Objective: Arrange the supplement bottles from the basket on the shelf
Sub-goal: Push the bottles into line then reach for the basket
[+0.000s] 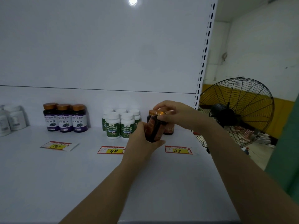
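Where the white shelf (pixel 48 175) ends, the left hand (pixel 140 139) curls round a dark brown bottle (pixel 154 128) while the right hand (pixel 171 113) pinches its gold cap (pixel 159 113). Behind, matching bottles (pixel 169 130) are mostly hidden; the left wrist (pixel 129 157) cuts off the 99 tag (pixel 111 150).

Middle tag (pixel 111 150): 99; right tag (pixel 178 150): 158; left tag (pixel 56 145): perhaps 38.

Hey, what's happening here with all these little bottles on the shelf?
A person is stocking a white shelf with supplement bottles. Both hands are on one dark brown bottle with a gold cap: the left hand grips its body, the right hand holds the top. It is at the row's right end, behind the 158 price tag, beside other brown bottles. Three purple-label bottles and five green-label bottles already stand to the left.
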`<state>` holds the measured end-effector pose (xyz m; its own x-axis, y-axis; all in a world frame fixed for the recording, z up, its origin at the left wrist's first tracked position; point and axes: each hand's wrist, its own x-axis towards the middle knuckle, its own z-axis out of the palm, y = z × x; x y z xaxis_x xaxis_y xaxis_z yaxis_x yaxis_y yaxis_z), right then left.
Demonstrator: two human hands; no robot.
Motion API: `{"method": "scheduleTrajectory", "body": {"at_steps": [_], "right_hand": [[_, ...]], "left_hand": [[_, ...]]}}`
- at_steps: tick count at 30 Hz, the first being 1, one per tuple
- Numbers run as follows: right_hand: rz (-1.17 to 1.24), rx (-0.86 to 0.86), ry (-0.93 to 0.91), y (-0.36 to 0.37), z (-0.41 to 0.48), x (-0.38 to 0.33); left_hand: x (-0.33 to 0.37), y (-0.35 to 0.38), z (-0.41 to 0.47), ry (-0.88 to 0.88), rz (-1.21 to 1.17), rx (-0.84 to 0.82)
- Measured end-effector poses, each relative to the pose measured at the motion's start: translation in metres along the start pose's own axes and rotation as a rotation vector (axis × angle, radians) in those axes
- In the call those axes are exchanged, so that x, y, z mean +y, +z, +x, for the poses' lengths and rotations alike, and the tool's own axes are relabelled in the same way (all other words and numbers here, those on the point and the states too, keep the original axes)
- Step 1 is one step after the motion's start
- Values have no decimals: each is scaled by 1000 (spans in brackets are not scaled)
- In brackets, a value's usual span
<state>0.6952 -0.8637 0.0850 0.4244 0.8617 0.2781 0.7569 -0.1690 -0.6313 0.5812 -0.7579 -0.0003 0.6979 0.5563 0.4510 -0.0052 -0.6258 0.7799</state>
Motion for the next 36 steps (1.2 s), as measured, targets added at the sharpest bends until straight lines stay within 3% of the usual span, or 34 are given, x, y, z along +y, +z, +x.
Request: {"method": "scheduleTrajectory", "body": {"at_steps": [5,10,13,17,25,36], "right_hand": [[-206,-19,32,-24,1,-29],[-468,22,104,-35,-4,-41],[-587,2,158,-33,-10,-42],[-611,-49,178,-24,-12,-43],[-710,-133,85,4,17,-82],[-627,-194,-158,126,73,-224]], "left_hand": [[12,2,2,140,174,5],[21,-11,12,141,810,-195],[29,-20,9,125,979,-303],[32,-26,-3,66,995,-374],[17,-61,-15,-31,960,-311],[-28,-246,-67,-255,994,-151]]}}
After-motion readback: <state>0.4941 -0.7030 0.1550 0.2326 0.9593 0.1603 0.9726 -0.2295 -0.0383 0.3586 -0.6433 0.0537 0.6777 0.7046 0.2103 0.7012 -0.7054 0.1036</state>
